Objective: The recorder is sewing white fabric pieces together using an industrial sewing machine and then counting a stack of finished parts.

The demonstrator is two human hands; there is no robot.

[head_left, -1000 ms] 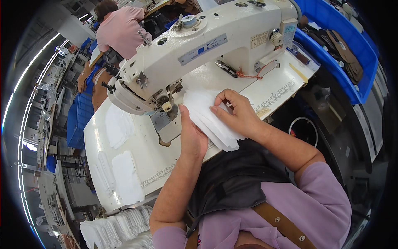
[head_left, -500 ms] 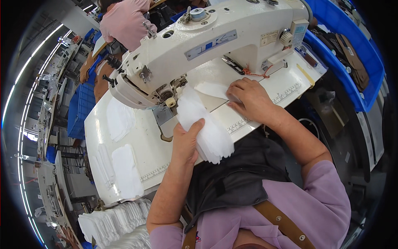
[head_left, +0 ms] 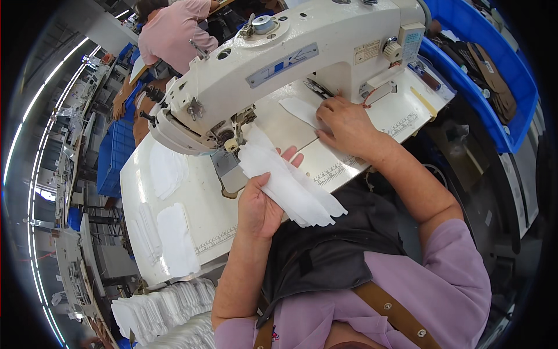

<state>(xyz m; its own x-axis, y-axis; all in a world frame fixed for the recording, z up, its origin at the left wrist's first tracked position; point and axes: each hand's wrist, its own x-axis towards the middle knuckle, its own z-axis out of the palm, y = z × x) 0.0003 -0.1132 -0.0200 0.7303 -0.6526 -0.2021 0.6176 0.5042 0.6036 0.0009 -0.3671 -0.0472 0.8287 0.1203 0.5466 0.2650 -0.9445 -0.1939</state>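
At the centre of the frame the left hand (head_left: 260, 205) is closed on a stack of white fabric pieces (head_left: 290, 185), thumb over the top, fingers curled beneath with their tips showing past the upper edge; the stack's long axis runs from upper left, just beside the presser foot (head_left: 231, 144) of the cream sewing machine (head_left: 279, 70), down to lower right, where its loose end hangs past the desk (head_left: 192, 192) edge above the dark apron (head_left: 325, 256); the upper end lies near the needle area, whether touching it I cannot tell. The right hand (head_left: 347, 123) sits up and to the right of the stack, well apart from it, palm down and fingers spread flat on a single white piece (head_left: 299, 109) that lies on the machine bed, long axis pointing from the hand toward upper left; it presses rather than grips, open and holding nothing. So the left hand is nearer the foot, the right nearer the single piece; the single piece lies between the right hand and the machine's arm. The left forearm rises steeply from the lower edge, wrist bent toward the machine; the right forearm crosses in from lower right, elbow out. More white pieces (head_left: 174, 238) lie on the desk at left; a heap of them (head_left: 163, 308) sits lower left; a blue bin (head_left: 494, 75) stands upper right; another person (head_left: 174, 32) works at upper left.
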